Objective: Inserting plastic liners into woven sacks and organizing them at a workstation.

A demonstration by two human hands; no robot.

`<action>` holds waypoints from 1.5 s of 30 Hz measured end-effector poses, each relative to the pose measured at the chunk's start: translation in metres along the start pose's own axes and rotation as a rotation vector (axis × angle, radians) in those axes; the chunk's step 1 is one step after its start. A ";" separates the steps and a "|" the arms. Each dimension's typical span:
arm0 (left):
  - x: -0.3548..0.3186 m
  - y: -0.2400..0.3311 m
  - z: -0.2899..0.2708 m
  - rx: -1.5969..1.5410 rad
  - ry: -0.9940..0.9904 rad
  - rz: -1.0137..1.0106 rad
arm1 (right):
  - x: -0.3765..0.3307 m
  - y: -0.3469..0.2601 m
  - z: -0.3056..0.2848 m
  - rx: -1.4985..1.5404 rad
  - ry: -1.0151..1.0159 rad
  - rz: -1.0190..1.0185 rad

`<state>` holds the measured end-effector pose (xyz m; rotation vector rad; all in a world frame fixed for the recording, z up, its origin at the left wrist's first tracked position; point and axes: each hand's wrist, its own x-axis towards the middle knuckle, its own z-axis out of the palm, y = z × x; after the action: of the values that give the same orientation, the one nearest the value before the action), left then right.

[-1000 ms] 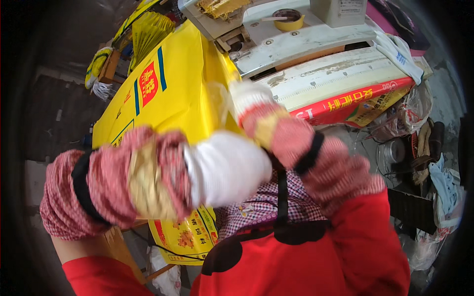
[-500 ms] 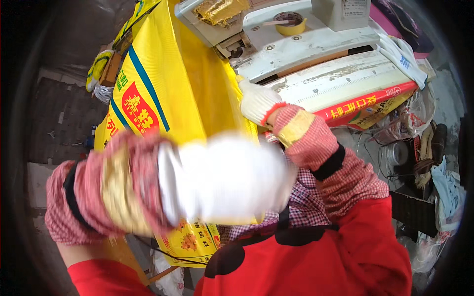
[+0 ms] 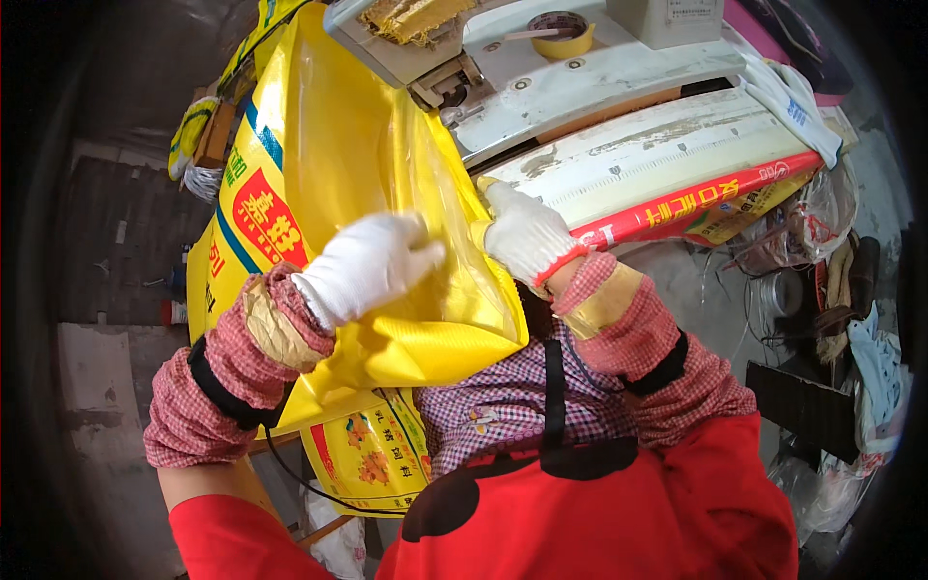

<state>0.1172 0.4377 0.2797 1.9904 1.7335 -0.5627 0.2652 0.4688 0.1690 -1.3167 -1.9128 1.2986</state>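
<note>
A large yellow woven sack (image 3: 329, 145) with a red emblem and dark teal bands spreads before me, its mouth gaping and a clear, shiny lining showing inside. At the right rim of that mouth, my right hand (image 3: 530, 234), in a white knit glove, is closed on the sack's edge beside the sewing machine. My left hand (image 3: 365, 269), gloved in white too, hovers over the sack's opening with thumb and fingers apart and slightly blurred; I see nothing in it. The sewing machine (image 3: 580, 92) has a worn white bed whose head adjoins the sack's upper right edge.
A roll of yellow tape (image 3: 570, 42) rests on the machine. Pale gloves (image 3: 795, 104) lie at the bed's right end, above a red-and-yellow printed strip (image 3: 691, 211). Another yellow printed bag (image 3: 372, 454) is by my lap. Clutter with plastic wrap (image 3: 817, 222) fills the right side.
My left hand has moved from in front of my right hand leftward and away over the sack. The sack's mouth has spread wider, its near edge folding down. The right hand has shifted slightly nearer.
</note>
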 end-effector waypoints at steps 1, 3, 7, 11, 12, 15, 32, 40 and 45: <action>0.002 -0.002 0.003 0.000 0.002 0.001 | -0.004 -0.003 -0.003 -0.029 -0.015 0.025; 0.007 -0.013 0.016 -0.147 0.468 0.098 | -0.011 -0.008 -0.001 -0.056 -0.027 0.050; 0.019 -0.022 0.034 0.008 0.363 0.189 | -0.023 -0.005 0.008 -0.110 -0.067 0.030; 0.027 -0.033 0.050 0.020 0.461 0.238 | -0.029 -0.013 0.001 -0.215 -0.014 0.053; 0.028 -0.034 0.052 0.012 0.477 0.237 | -0.030 -0.015 0.002 -0.219 -0.014 0.052; 0.028 -0.038 0.058 -0.007 0.467 0.253 | -0.033 -0.025 0.006 -0.261 0.052 0.028; -0.031 -0.001 0.076 0.191 0.393 0.517 | -0.009 0.019 0.039 0.411 -0.039 -0.001; -0.050 0.016 0.072 0.179 0.308 0.636 | -0.017 0.002 0.027 0.331 -0.065 0.166; -0.062 0.032 0.070 0.170 0.139 0.764 | -0.023 0.000 0.033 0.000 0.050 0.046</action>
<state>0.1399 0.3433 0.2598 2.6292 0.8718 -0.3089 0.2485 0.4340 0.1572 -1.3876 -1.8592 1.2754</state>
